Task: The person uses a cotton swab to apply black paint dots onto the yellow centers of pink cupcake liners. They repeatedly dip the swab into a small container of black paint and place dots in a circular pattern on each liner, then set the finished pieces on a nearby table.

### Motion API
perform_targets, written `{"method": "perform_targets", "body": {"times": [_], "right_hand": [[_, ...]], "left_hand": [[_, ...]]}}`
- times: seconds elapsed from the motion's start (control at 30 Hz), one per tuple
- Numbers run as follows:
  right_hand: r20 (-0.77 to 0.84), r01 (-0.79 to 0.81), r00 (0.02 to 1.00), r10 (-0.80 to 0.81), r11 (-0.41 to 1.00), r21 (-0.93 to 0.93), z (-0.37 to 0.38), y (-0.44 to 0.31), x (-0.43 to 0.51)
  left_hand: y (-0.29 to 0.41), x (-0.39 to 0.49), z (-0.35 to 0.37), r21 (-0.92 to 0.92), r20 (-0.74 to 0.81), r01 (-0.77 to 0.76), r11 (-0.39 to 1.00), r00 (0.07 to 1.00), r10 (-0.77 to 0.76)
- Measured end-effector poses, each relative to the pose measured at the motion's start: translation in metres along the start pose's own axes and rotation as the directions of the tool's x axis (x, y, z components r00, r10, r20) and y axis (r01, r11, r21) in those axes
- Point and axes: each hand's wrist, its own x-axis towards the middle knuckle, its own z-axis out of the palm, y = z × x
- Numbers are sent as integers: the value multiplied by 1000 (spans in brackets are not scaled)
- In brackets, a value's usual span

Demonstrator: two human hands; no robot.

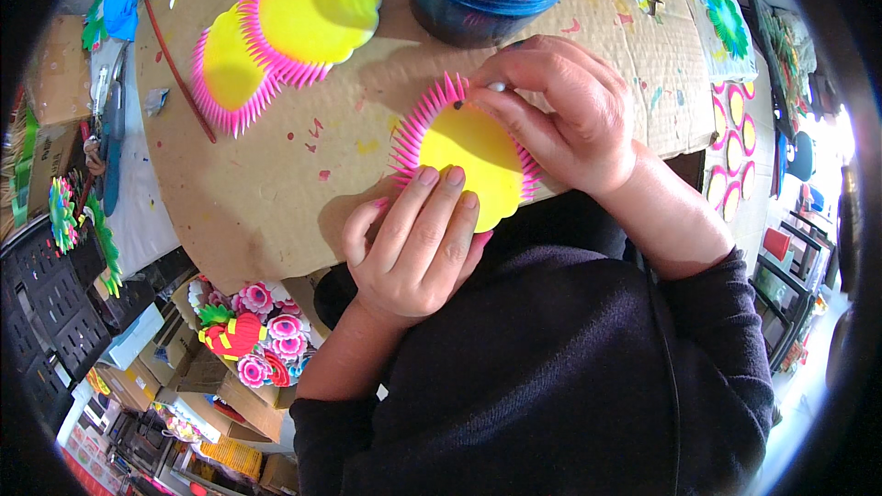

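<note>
A yellow foam-like flower piece (475, 145) with a pink fringed edge lies at the front of the cardboard. My left hand (420, 241) has its fingers on the near side of the piece, and the thumb side is partly hidden. Between thumb and forefinger, my right hand (572, 103) pinches a small cotton swab (495, 87). One end of the swab is white; the dark other end is at the piece's upper edge, by the base of the pink fringe. A blue-stained plastic tub (455, 17) of dark liquid stands just beyond my right hand.
More yellow and pink pieces (320, 14) lie overlapping at the upper left. Next to them is a thin reddish-brown stick (176, 69). Paint-spotted cardboard (275, 200) covers the table. A box of foam flowers (255, 337) sits below the table's left edge. Blue-handled pliers (114, 145) lie farther left.
</note>
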Motion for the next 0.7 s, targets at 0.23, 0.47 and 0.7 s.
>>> {"method": "perform_targets", "body": {"times": [0.23, 0.47, 0.7], "right_hand": [[45, 30, 999, -28, 998, -61, -2, -1, 5], [120, -26, 992, 29, 999, -22, -1, -5, 14], [73, -121, 990, 119, 992, 27, 0, -5, 8]], "left_hand": [[0, 0, 0, -5, -14, 2, 1000, 1000, -2], [2, -1, 2, -12, -19, 48, 999, 999, -48], [2, 1, 1, -19, -16, 38, 999, 999, -38]]}}
